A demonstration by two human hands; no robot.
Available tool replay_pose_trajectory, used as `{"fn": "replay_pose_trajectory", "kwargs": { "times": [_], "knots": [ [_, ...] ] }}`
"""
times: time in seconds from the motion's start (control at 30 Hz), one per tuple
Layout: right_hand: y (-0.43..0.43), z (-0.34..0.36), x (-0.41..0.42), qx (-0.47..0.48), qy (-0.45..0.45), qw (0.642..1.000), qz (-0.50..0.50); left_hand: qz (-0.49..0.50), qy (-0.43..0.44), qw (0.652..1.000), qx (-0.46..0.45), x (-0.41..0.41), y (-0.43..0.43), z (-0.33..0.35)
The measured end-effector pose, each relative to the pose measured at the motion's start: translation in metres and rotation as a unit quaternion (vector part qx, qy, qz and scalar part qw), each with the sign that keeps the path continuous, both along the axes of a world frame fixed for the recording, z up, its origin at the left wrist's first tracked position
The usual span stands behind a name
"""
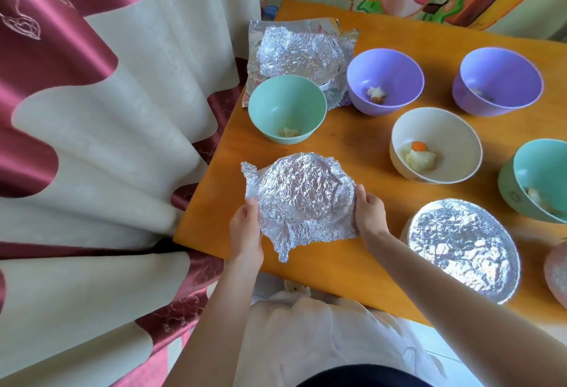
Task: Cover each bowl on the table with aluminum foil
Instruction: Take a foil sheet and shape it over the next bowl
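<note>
A crumpled foil sheet (302, 196) with a round bowl-shaped dent hangs over the table's near left corner. My left hand (245, 227) grips its left edge and my right hand (369, 213) grips its right edge. Open bowls with bits of food stand behind it: a green bowl (287, 109), two purple bowls (385, 81) (497, 81), a white bowl (435, 144) and a second green bowl (537, 179) at the right edge. A foil-covered bowl (461, 247) sits to the right of my right arm. Whether a bowl is under the held foil is hidden.
A stack of used foil sheets (299, 55) lies at the far left corner of the orange table (352, 129). A red and cream curtain (101, 147) hangs close along the left. Another foil-wrapped object (557, 273) shows at the right edge.
</note>
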State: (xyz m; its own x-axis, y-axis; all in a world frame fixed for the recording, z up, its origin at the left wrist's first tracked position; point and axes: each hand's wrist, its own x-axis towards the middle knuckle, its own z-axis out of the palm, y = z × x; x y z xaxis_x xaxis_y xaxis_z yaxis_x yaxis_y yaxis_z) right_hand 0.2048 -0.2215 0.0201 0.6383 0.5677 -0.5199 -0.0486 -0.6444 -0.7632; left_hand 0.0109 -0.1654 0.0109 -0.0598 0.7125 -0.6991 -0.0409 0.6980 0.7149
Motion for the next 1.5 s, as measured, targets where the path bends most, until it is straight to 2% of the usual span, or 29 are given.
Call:
{"fn": "replay_pose_trajectory", "kwargs": {
  "times": [0.1,0.23,0.37,0.47,0.53,0.63,0.7,0.83,0.93,1.03,1.13,1.4,1.5],
  "knots": [
    [0.001,0.002,-0.003,-0.013,0.008,1.0,0.012,0.023,-0.057,0.998,-0.033,0.002,-0.001,-0.004],
    [-0.001,0.004,-0.005,-0.021,0.028,0.999,0.013,0.035,-0.086,0.994,-0.066,0.004,-0.002,-0.002],
    [-0.002,0.006,-0.007,-0.032,0.007,0.999,0.03,0.009,-0.112,0.989,-0.091,0.002,0.003,0.0],
    [-0.011,0.002,-0.01,-0.051,-0.018,0.997,0.056,-0.027,-0.101,0.991,-0.089,-0.001,0.019,-0.002],
    [-0.019,-0.001,-0.011,-0.068,0.016,0.995,0.068,-0.046,-0.079,0.992,-0.085,0.0,0.032,0.003],
    [-0.03,0.003,-0.011,-0.09,0.065,0.991,0.071,-0.013,-0.143,0.989,-0.037,0.003,0.047,0.02],
    [-0.032,0.015,-0.008,-0.08,0.005,0.995,0.053,0.022,-0.15,0.988,-0.003,0.003,0.048,0.029],
    [-0.028,0.028,0.0,-0.006,-0.124,0.992,0.031,0.033,-0.06,0.998,-0.013,-0.001,0.026,0.04],
    [-0.018,0.028,0.003,0.034,-0.23,0.966,0.116,0.001,-0.032,0.999,-0.035,0.003,0.002,0.039],
    [-0.007,0.022,0.006,0.049,-0.339,0.905,0.251,-0.015,-0.058,0.996,-0.061,0.017,-0.017,0.039],
    [-0.003,0.015,0.004,0.009,-0.348,0.886,0.306,0.008,-0.084,0.995,-0.046,0.026,-0.023,0.04],
    [-0.01,0.018,0.004,-0.054,-0.413,0.862,0.288,0.04,-0.055,0.998,0.001,0.024,-0.011,0.035],
    [-0.007,0.02,0.006,-0.057,-0.367,0.882,0.29,0.02,-0.015,1.0,0.016,0.025,-0.007,0.028]
  ]
}}
